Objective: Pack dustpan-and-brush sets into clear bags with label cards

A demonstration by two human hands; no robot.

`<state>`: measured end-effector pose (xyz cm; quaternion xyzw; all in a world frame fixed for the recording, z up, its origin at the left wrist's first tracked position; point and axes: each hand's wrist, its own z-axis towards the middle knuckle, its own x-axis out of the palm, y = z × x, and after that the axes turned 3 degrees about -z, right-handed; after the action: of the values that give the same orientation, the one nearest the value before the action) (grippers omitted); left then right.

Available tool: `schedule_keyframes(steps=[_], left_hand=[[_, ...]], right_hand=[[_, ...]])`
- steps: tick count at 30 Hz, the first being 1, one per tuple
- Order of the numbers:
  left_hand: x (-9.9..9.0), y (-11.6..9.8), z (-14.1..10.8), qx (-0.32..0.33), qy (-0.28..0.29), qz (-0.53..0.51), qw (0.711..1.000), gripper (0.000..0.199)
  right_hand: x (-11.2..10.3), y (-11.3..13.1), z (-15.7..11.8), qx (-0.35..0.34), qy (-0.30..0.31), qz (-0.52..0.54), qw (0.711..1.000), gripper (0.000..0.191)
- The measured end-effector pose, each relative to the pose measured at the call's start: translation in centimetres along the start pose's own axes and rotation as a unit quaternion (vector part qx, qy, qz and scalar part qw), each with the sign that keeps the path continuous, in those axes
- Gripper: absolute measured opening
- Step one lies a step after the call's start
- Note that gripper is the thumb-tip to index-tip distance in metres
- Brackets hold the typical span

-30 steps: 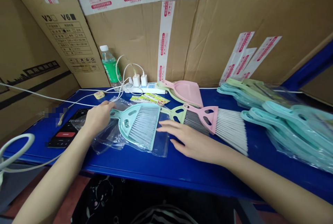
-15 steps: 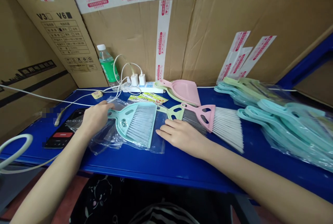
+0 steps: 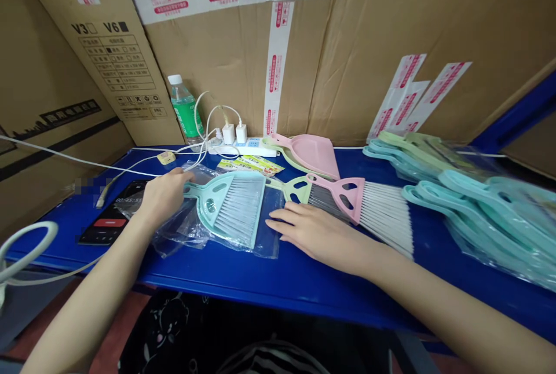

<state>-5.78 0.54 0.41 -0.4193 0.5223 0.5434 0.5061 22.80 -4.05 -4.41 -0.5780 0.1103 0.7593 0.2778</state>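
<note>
My left hand [image 3: 165,194] was closed on the handle end of the turquoise dustpan [image 3: 259,212], flat on the blue worktop [image 3: 208,278]; my right hand [image 3: 315,236], fingers loosely apart, lay just right of it. Nesting its pale-bristled brush [image 3: 237,209] looked done; whether the clear bag [image 3: 268,242] enclosed both, I couldn't tell. Right of that dustpan, the pink brush [image 3: 358,201] and green brush [image 3: 289,190] lay unnested.

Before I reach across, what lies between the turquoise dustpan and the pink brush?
In the head view, the light-green brush lies between them, with the right hand just in front and clear plastic beside the dustpan.
</note>
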Motion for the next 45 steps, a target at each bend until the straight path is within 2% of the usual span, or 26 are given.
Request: schedule_keyframes(steps=[6, 9, 13, 19, 23, 27, 30, 34, 36, 39, 42, 45], left_hand=[[0.2, 0.1, 0.1, 0.008, -0.020, 0.009, 1.000, 0.045], [0.3, 0.1, 0.2, 0.013, -0.023, 0.011, 1.000, 0.046], [0.2, 0.2, 0.2, 0.007, -0.016, 0.016, 1.000, 0.046], [-0.1, 0.2, 0.1, -0.001, -0.017, -0.002, 1.000, 0.042], [-0.2, 0.0, 0.1, -0.009, -0.027, -0.014, 1.000, 0.044], [0.2, -0.1, 0.2, 0.016, -0.035, -0.030, 0.999, 0.044], [1.1, 0.1, 0.6, 0.080, -0.052, -0.081, 0.992, 0.040], [2.2, 0.3, 1.2, 0.208, -0.068, -0.199, 0.955, 0.031], [2.4, 0.3, 1.3, 0.251, -0.068, -0.239, 0.936, 0.029], [2.4, 0.0, 1.2, 0.284, -0.052, -0.263, 0.921, 0.028], [2.2, -0.3, 0.9, 0.302, -0.034, -0.259, 0.917, 0.027], [2.0, -0.5, 0.7, 0.309, -0.033, -0.254, 0.916, 0.027]], right_hand=[[1.1, 0.3, 0.4, -0.010, -0.034, -0.035, 0.999, 0.021], [1.2, 0.4, 0.4, 0.017, -0.061, -0.007, 0.998, 0.025], [1.1, 0.7, 0.4, 0.027, -0.128, 0.034, 0.991, 0.038], [-0.1, 1.3, 0.7, -0.032, -0.164, -0.013, 0.986, 0.050], [-0.9, 1.0, 0.4, -0.066, -0.191, -0.018, 0.979, 0.046], [-1.3, 0.3, -0.2, -0.061, -0.145, 0.000, 0.988, 0.038], [-1.8, -0.1, -0.8, -0.042, -0.107, 0.003, 0.993, 0.029], [-2.9, -0.4, -1.0, -0.039, -0.111, -0.019, 0.993, 0.030], [-3.5, -0.5, -1.0, -0.039, -0.120, -0.012, 0.992, 0.030], [-4.0, -0.6, -0.9, -0.026, -0.094, 0.030, 0.995, 0.029], [-4.0, -0.9, -0.9, -0.004, -0.040, 0.081, 0.996, 0.028], [-4.0, -1.4, -0.9, 0.024, -0.013, 0.094, 0.995, 0.034]])
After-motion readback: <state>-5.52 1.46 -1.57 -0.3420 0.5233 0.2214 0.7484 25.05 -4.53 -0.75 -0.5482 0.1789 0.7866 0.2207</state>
